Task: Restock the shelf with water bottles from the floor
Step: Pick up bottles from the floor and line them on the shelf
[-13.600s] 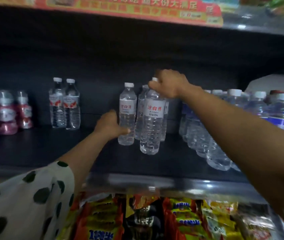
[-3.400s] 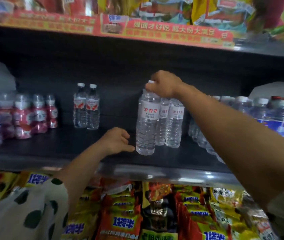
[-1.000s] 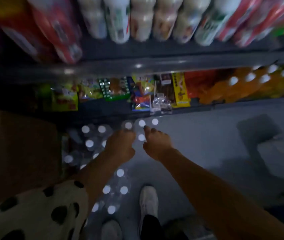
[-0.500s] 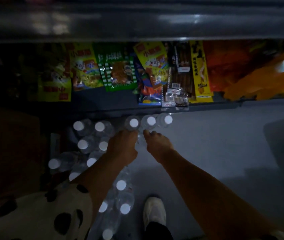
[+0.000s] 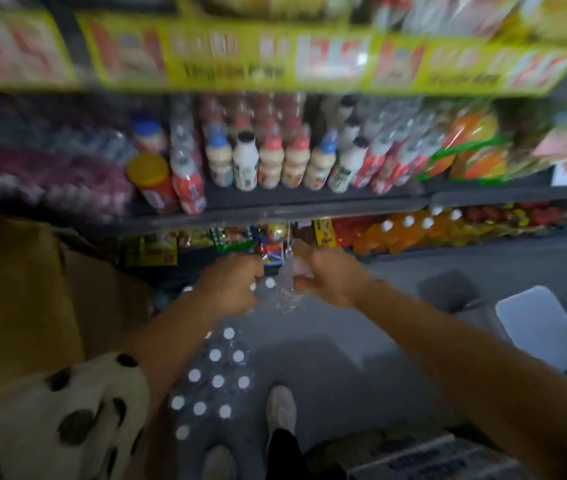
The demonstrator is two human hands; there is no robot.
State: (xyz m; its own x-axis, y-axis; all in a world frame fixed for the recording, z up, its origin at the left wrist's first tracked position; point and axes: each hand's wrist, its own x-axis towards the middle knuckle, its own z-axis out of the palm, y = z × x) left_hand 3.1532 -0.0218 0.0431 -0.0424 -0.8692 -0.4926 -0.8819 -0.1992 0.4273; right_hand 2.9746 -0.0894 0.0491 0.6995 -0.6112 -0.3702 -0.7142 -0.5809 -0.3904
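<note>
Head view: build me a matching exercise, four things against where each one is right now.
Things
1. right hand
2. pack of water bottles
3. cardboard box
4. milky drink bottles

Places
A. on the shelf above the hands
B. on the floor by the person's shoe
C. raised off the floor, closed on a clear bottle
D. at the left edge, beside the spotted sleeve

Pairs: 1-C, 2-B, 3-D, 4-A
</note>
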